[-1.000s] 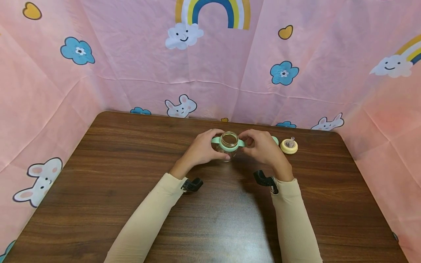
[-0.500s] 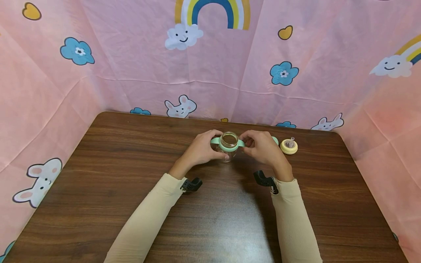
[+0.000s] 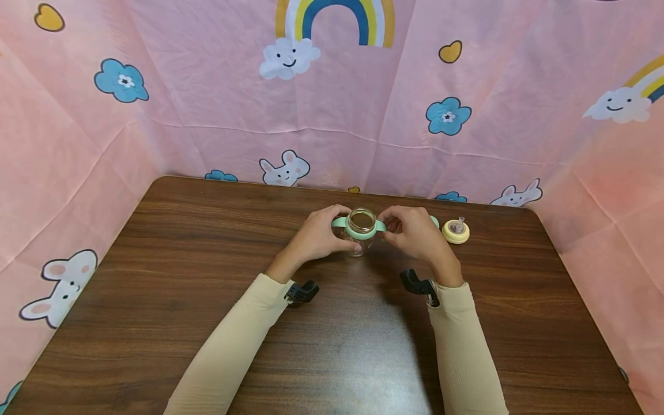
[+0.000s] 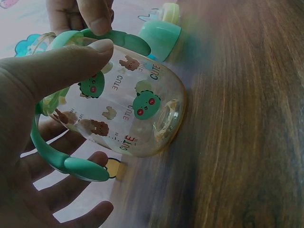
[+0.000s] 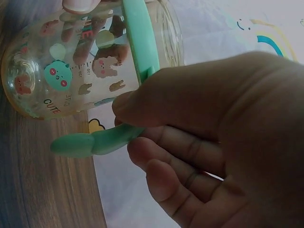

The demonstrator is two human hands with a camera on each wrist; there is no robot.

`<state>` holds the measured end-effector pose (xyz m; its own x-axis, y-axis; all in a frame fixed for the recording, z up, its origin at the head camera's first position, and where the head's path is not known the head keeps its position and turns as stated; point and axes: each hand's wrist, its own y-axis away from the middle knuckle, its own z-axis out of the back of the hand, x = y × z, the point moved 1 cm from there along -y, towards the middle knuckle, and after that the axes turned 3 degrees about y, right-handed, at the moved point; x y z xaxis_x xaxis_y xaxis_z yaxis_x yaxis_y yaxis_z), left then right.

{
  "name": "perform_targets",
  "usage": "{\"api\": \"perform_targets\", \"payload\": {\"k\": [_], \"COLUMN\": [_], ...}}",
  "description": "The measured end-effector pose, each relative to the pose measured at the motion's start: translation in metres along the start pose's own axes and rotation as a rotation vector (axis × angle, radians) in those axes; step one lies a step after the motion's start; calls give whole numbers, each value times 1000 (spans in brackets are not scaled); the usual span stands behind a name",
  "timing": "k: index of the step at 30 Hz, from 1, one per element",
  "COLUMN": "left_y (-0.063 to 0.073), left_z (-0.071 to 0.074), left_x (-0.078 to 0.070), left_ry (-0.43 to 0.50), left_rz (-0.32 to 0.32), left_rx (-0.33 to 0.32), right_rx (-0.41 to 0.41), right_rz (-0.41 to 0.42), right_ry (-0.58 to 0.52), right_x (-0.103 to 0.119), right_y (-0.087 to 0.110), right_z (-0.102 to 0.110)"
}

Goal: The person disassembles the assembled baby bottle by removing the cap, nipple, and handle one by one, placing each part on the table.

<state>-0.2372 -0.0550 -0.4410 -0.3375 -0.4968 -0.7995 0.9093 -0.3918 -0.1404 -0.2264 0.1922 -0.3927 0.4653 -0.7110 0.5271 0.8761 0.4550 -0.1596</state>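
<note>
A clear, amber-tinted baby bottle [image 4: 156, 80] with printed animals stands upright near the far side of the table, its mouth uncovered. Round its neck sits a green ring [image 3: 361, 234] with a curved handle on either side. My left hand [image 3: 319, 233] holds the bottle from the left, thumb across the front of the body and fingers behind it. On the other side my right hand [image 3: 415, 230] pinches the right handle [image 5: 97, 142] near the ring between thumb and fingers. In the left wrist view the left handle [image 4: 69, 164] hangs in front of the left fingers.
To the right of the bottle stands a yellow collar with a nipple [image 3: 456, 231]. A green cap [image 4: 161, 39] is beside it, mostly behind the right hand in the head view. The brown wooden table [image 3: 207, 259] meets a pink patterned cloth [image 3: 207, 86] at its back and sides.
</note>
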Motion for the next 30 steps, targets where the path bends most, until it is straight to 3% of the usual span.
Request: {"api": "perform_targets", "payload": {"k": [20,30], "left_y": [0,0], "left_z": [0,0], "left_x": [0,2], "left_ry": [-9,-12], "left_rz": [11,-6], "left_rx": [4,4], "right_rx": [-17,-7], "right_rz": [12,-30], "right_ry": [-25,-57], "right_x": [3,5], "right_y": [1,2], "right_z": [2,4]}}
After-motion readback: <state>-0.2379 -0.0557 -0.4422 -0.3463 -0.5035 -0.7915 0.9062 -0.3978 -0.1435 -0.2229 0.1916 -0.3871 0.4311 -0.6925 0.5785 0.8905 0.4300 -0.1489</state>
